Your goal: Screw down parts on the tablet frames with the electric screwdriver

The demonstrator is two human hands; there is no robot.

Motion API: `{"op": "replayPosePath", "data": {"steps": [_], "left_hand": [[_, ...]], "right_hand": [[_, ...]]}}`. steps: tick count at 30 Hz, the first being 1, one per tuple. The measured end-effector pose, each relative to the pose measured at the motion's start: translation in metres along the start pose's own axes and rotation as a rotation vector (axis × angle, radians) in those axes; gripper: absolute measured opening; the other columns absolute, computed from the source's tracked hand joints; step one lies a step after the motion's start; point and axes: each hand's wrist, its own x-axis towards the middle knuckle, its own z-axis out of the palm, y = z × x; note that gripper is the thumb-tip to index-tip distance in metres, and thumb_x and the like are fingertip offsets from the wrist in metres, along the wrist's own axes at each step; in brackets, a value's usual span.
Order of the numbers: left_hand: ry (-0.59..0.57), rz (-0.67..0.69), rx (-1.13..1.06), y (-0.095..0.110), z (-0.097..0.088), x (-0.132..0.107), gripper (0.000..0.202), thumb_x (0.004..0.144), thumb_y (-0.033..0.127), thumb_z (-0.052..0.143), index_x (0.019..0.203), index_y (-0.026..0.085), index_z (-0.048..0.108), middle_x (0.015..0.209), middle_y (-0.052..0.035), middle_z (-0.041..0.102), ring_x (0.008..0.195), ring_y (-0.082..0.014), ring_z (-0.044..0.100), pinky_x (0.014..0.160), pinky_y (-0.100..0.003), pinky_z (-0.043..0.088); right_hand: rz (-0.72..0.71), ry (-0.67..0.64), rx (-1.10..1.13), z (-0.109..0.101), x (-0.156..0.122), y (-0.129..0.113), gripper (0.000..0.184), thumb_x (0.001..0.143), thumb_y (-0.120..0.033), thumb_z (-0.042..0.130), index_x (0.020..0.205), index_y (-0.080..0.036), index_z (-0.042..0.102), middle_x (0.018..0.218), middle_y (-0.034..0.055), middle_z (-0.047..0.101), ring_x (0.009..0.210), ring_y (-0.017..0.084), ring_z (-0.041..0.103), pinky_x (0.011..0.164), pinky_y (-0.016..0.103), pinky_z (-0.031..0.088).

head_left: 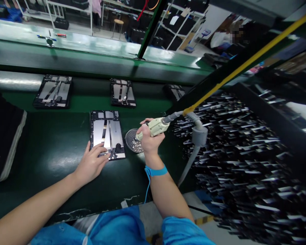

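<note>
My left hand lies flat with fingers spread on the near left corner of an open tablet chassis on the dark green bench. My right hand is closed round a cream electric screwdriver, whose tip points down into a round perforated screw tray just right of the chassis. A grey cable and a yellow hose run from the screwdriver up to the right. A blue wrist strap circles my right wrist.
Two more chassis lie on the conveyor belt behind, a third partly hidden. A rack of many dark parts fills the right. A black mat sits at left. A person stands at the far right.
</note>
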Motion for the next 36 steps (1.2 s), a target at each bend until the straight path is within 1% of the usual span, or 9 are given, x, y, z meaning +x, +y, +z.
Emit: {"op": "replayPosePath", "data": {"steps": [4,8,10,13,18,25,32,34,36], "left_hand": [[-0.017,-0.015,-0.02,-0.002,0.002,0.005,0.024,0.103,0.021,0.055,0.115,0.023,0.075,0.122,-0.0108,0.069,0.136,-0.0329,0.056,0.119,-0.075,0.024],[-0.013,-0.015,-0.02,-0.004,0.003,0.005,0.024,0.104,0.022,0.055,0.118,0.023,0.074,0.122,-0.0104,0.07,0.136,-0.0318,0.056,0.119,-0.073,0.026],[-0.002,-0.014,-0.018,-0.004,0.004,0.004,0.024,0.104,0.023,0.055,0.119,0.024,0.074,0.122,-0.0101,0.07,0.135,-0.0318,0.056,0.119,-0.072,0.027],[0.005,-0.017,-0.022,-0.004,0.005,0.004,0.025,0.104,0.023,0.055,0.121,0.025,0.073,0.123,-0.0101,0.07,0.135,-0.0316,0.056,0.119,-0.073,0.026],[-0.001,-0.023,-0.027,-0.004,0.005,0.004,0.027,0.104,0.024,0.055,0.125,0.026,0.073,0.123,-0.0101,0.069,0.135,-0.0319,0.056,0.119,-0.073,0.024],[-0.02,-0.034,-0.047,-0.003,0.002,0.004,0.025,0.103,0.023,0.056,0.119,0.029,0.074,0.125,-0.0082,0.069,0.137,-0.0305,0.054,0.122,-0.071,0.022],[0.0,-0.022,-0.026,-0.003,0.002,0.004,0.026,0.102,0.021,0.055,0.118,0.028,0.075,0.129,-0.0093,0.068,0.136,-0.0316,0.056,0.121,-0.073,0.023],[0.012,-0.015,-0.039,-0.004,0.003,0.003,0.026,0.102,0.021,0.056,0.119,0.028,0.075,0.125,-0.0091,0.069,0.136,-0.0315,0.057,0.121,-0.073,0.023],[0.021,-0.011,-0.051,-0.005,0.004,0.003,0.025,0.102,0.022,0.056,0.119,0.027,0.075,0.122,-0.0094,0.07,0.136,-0.0316,0.057,0.121,-0.072,0.023]], "right_hand": [[0.003,-0.011,0.146,0.01,-0.014,-0.023,0.021,0.088,-0.04,0.07,0.098,-0.022,0.063,0.086,0.0005,0.066,0.048,0.011,0.06,0.045,0.026,0.049],[0.036,-0.24,0.333,0.023,-0.047,-0.039,0.024,0.09,-0.039,0.069,0.11,-0.026,0.064,0.093,0.0009,0.065,0.05,0.011,0.063,0.044,0.026,0.051],[0.073,-0.354,0.343,0.028,-0.062,-0.038,0.027,0.09,-0.041,0.071,0.112,-0.026,0.064,0.096,0.002,0.066,0.053,0.012,0.065,0.046,0.026,0.053],[0.122,-0.434,0.328,0.03,-0.074,-0.032,0.031,0.09,-0.046,0.07,0.113,-0.026,0.063,0.098,0.0027,0.067,0.055,0.012,0.065,0.047,0.028,0.054],[0.114,-0.438,0.3,0.03,-0.076,-0.024,0.03,0.089,-0.045,0.071,0.111,-0.026,0.064,0.097,0.0033,0.066,0.059,0.014,0.064,0.054,0.031,0.058],[0.11,-0.479,0.215,0.031,-0.079,-0.026,0.027,0.087,-0.044,0.071,0.104,-0.024,0.065,0.091,0.0042,0.066,0.071,0.018,0.068,0.058,0.032,0.06],[0.039,-0.51,0.249,0.033,-0.081,-0.026,0.03,0.084,-0.036,0.075,0.111,-0.025,0.066,0.093,0.003,0.067,0.065,0.015,0.066,0.06,0.032,0.059],[0.04,-0.467,0.266,0.03,-0.072,-0.026,0.029,0.085,-0.04,0.073,0.109,-0.025,0.066,0.093,0.0028,0.068,0.057,0.013,0.063,0.054,0.031,0.057],[0.037,-0.327,0.244,0.023,-0.056,-0.026,0.028,0.087,-0.045,0.071,0.104,-0.024,0.065,0.089,0.0021,0.068,0.051,0.012,0.06,0.048,0.029,0.053]]}}
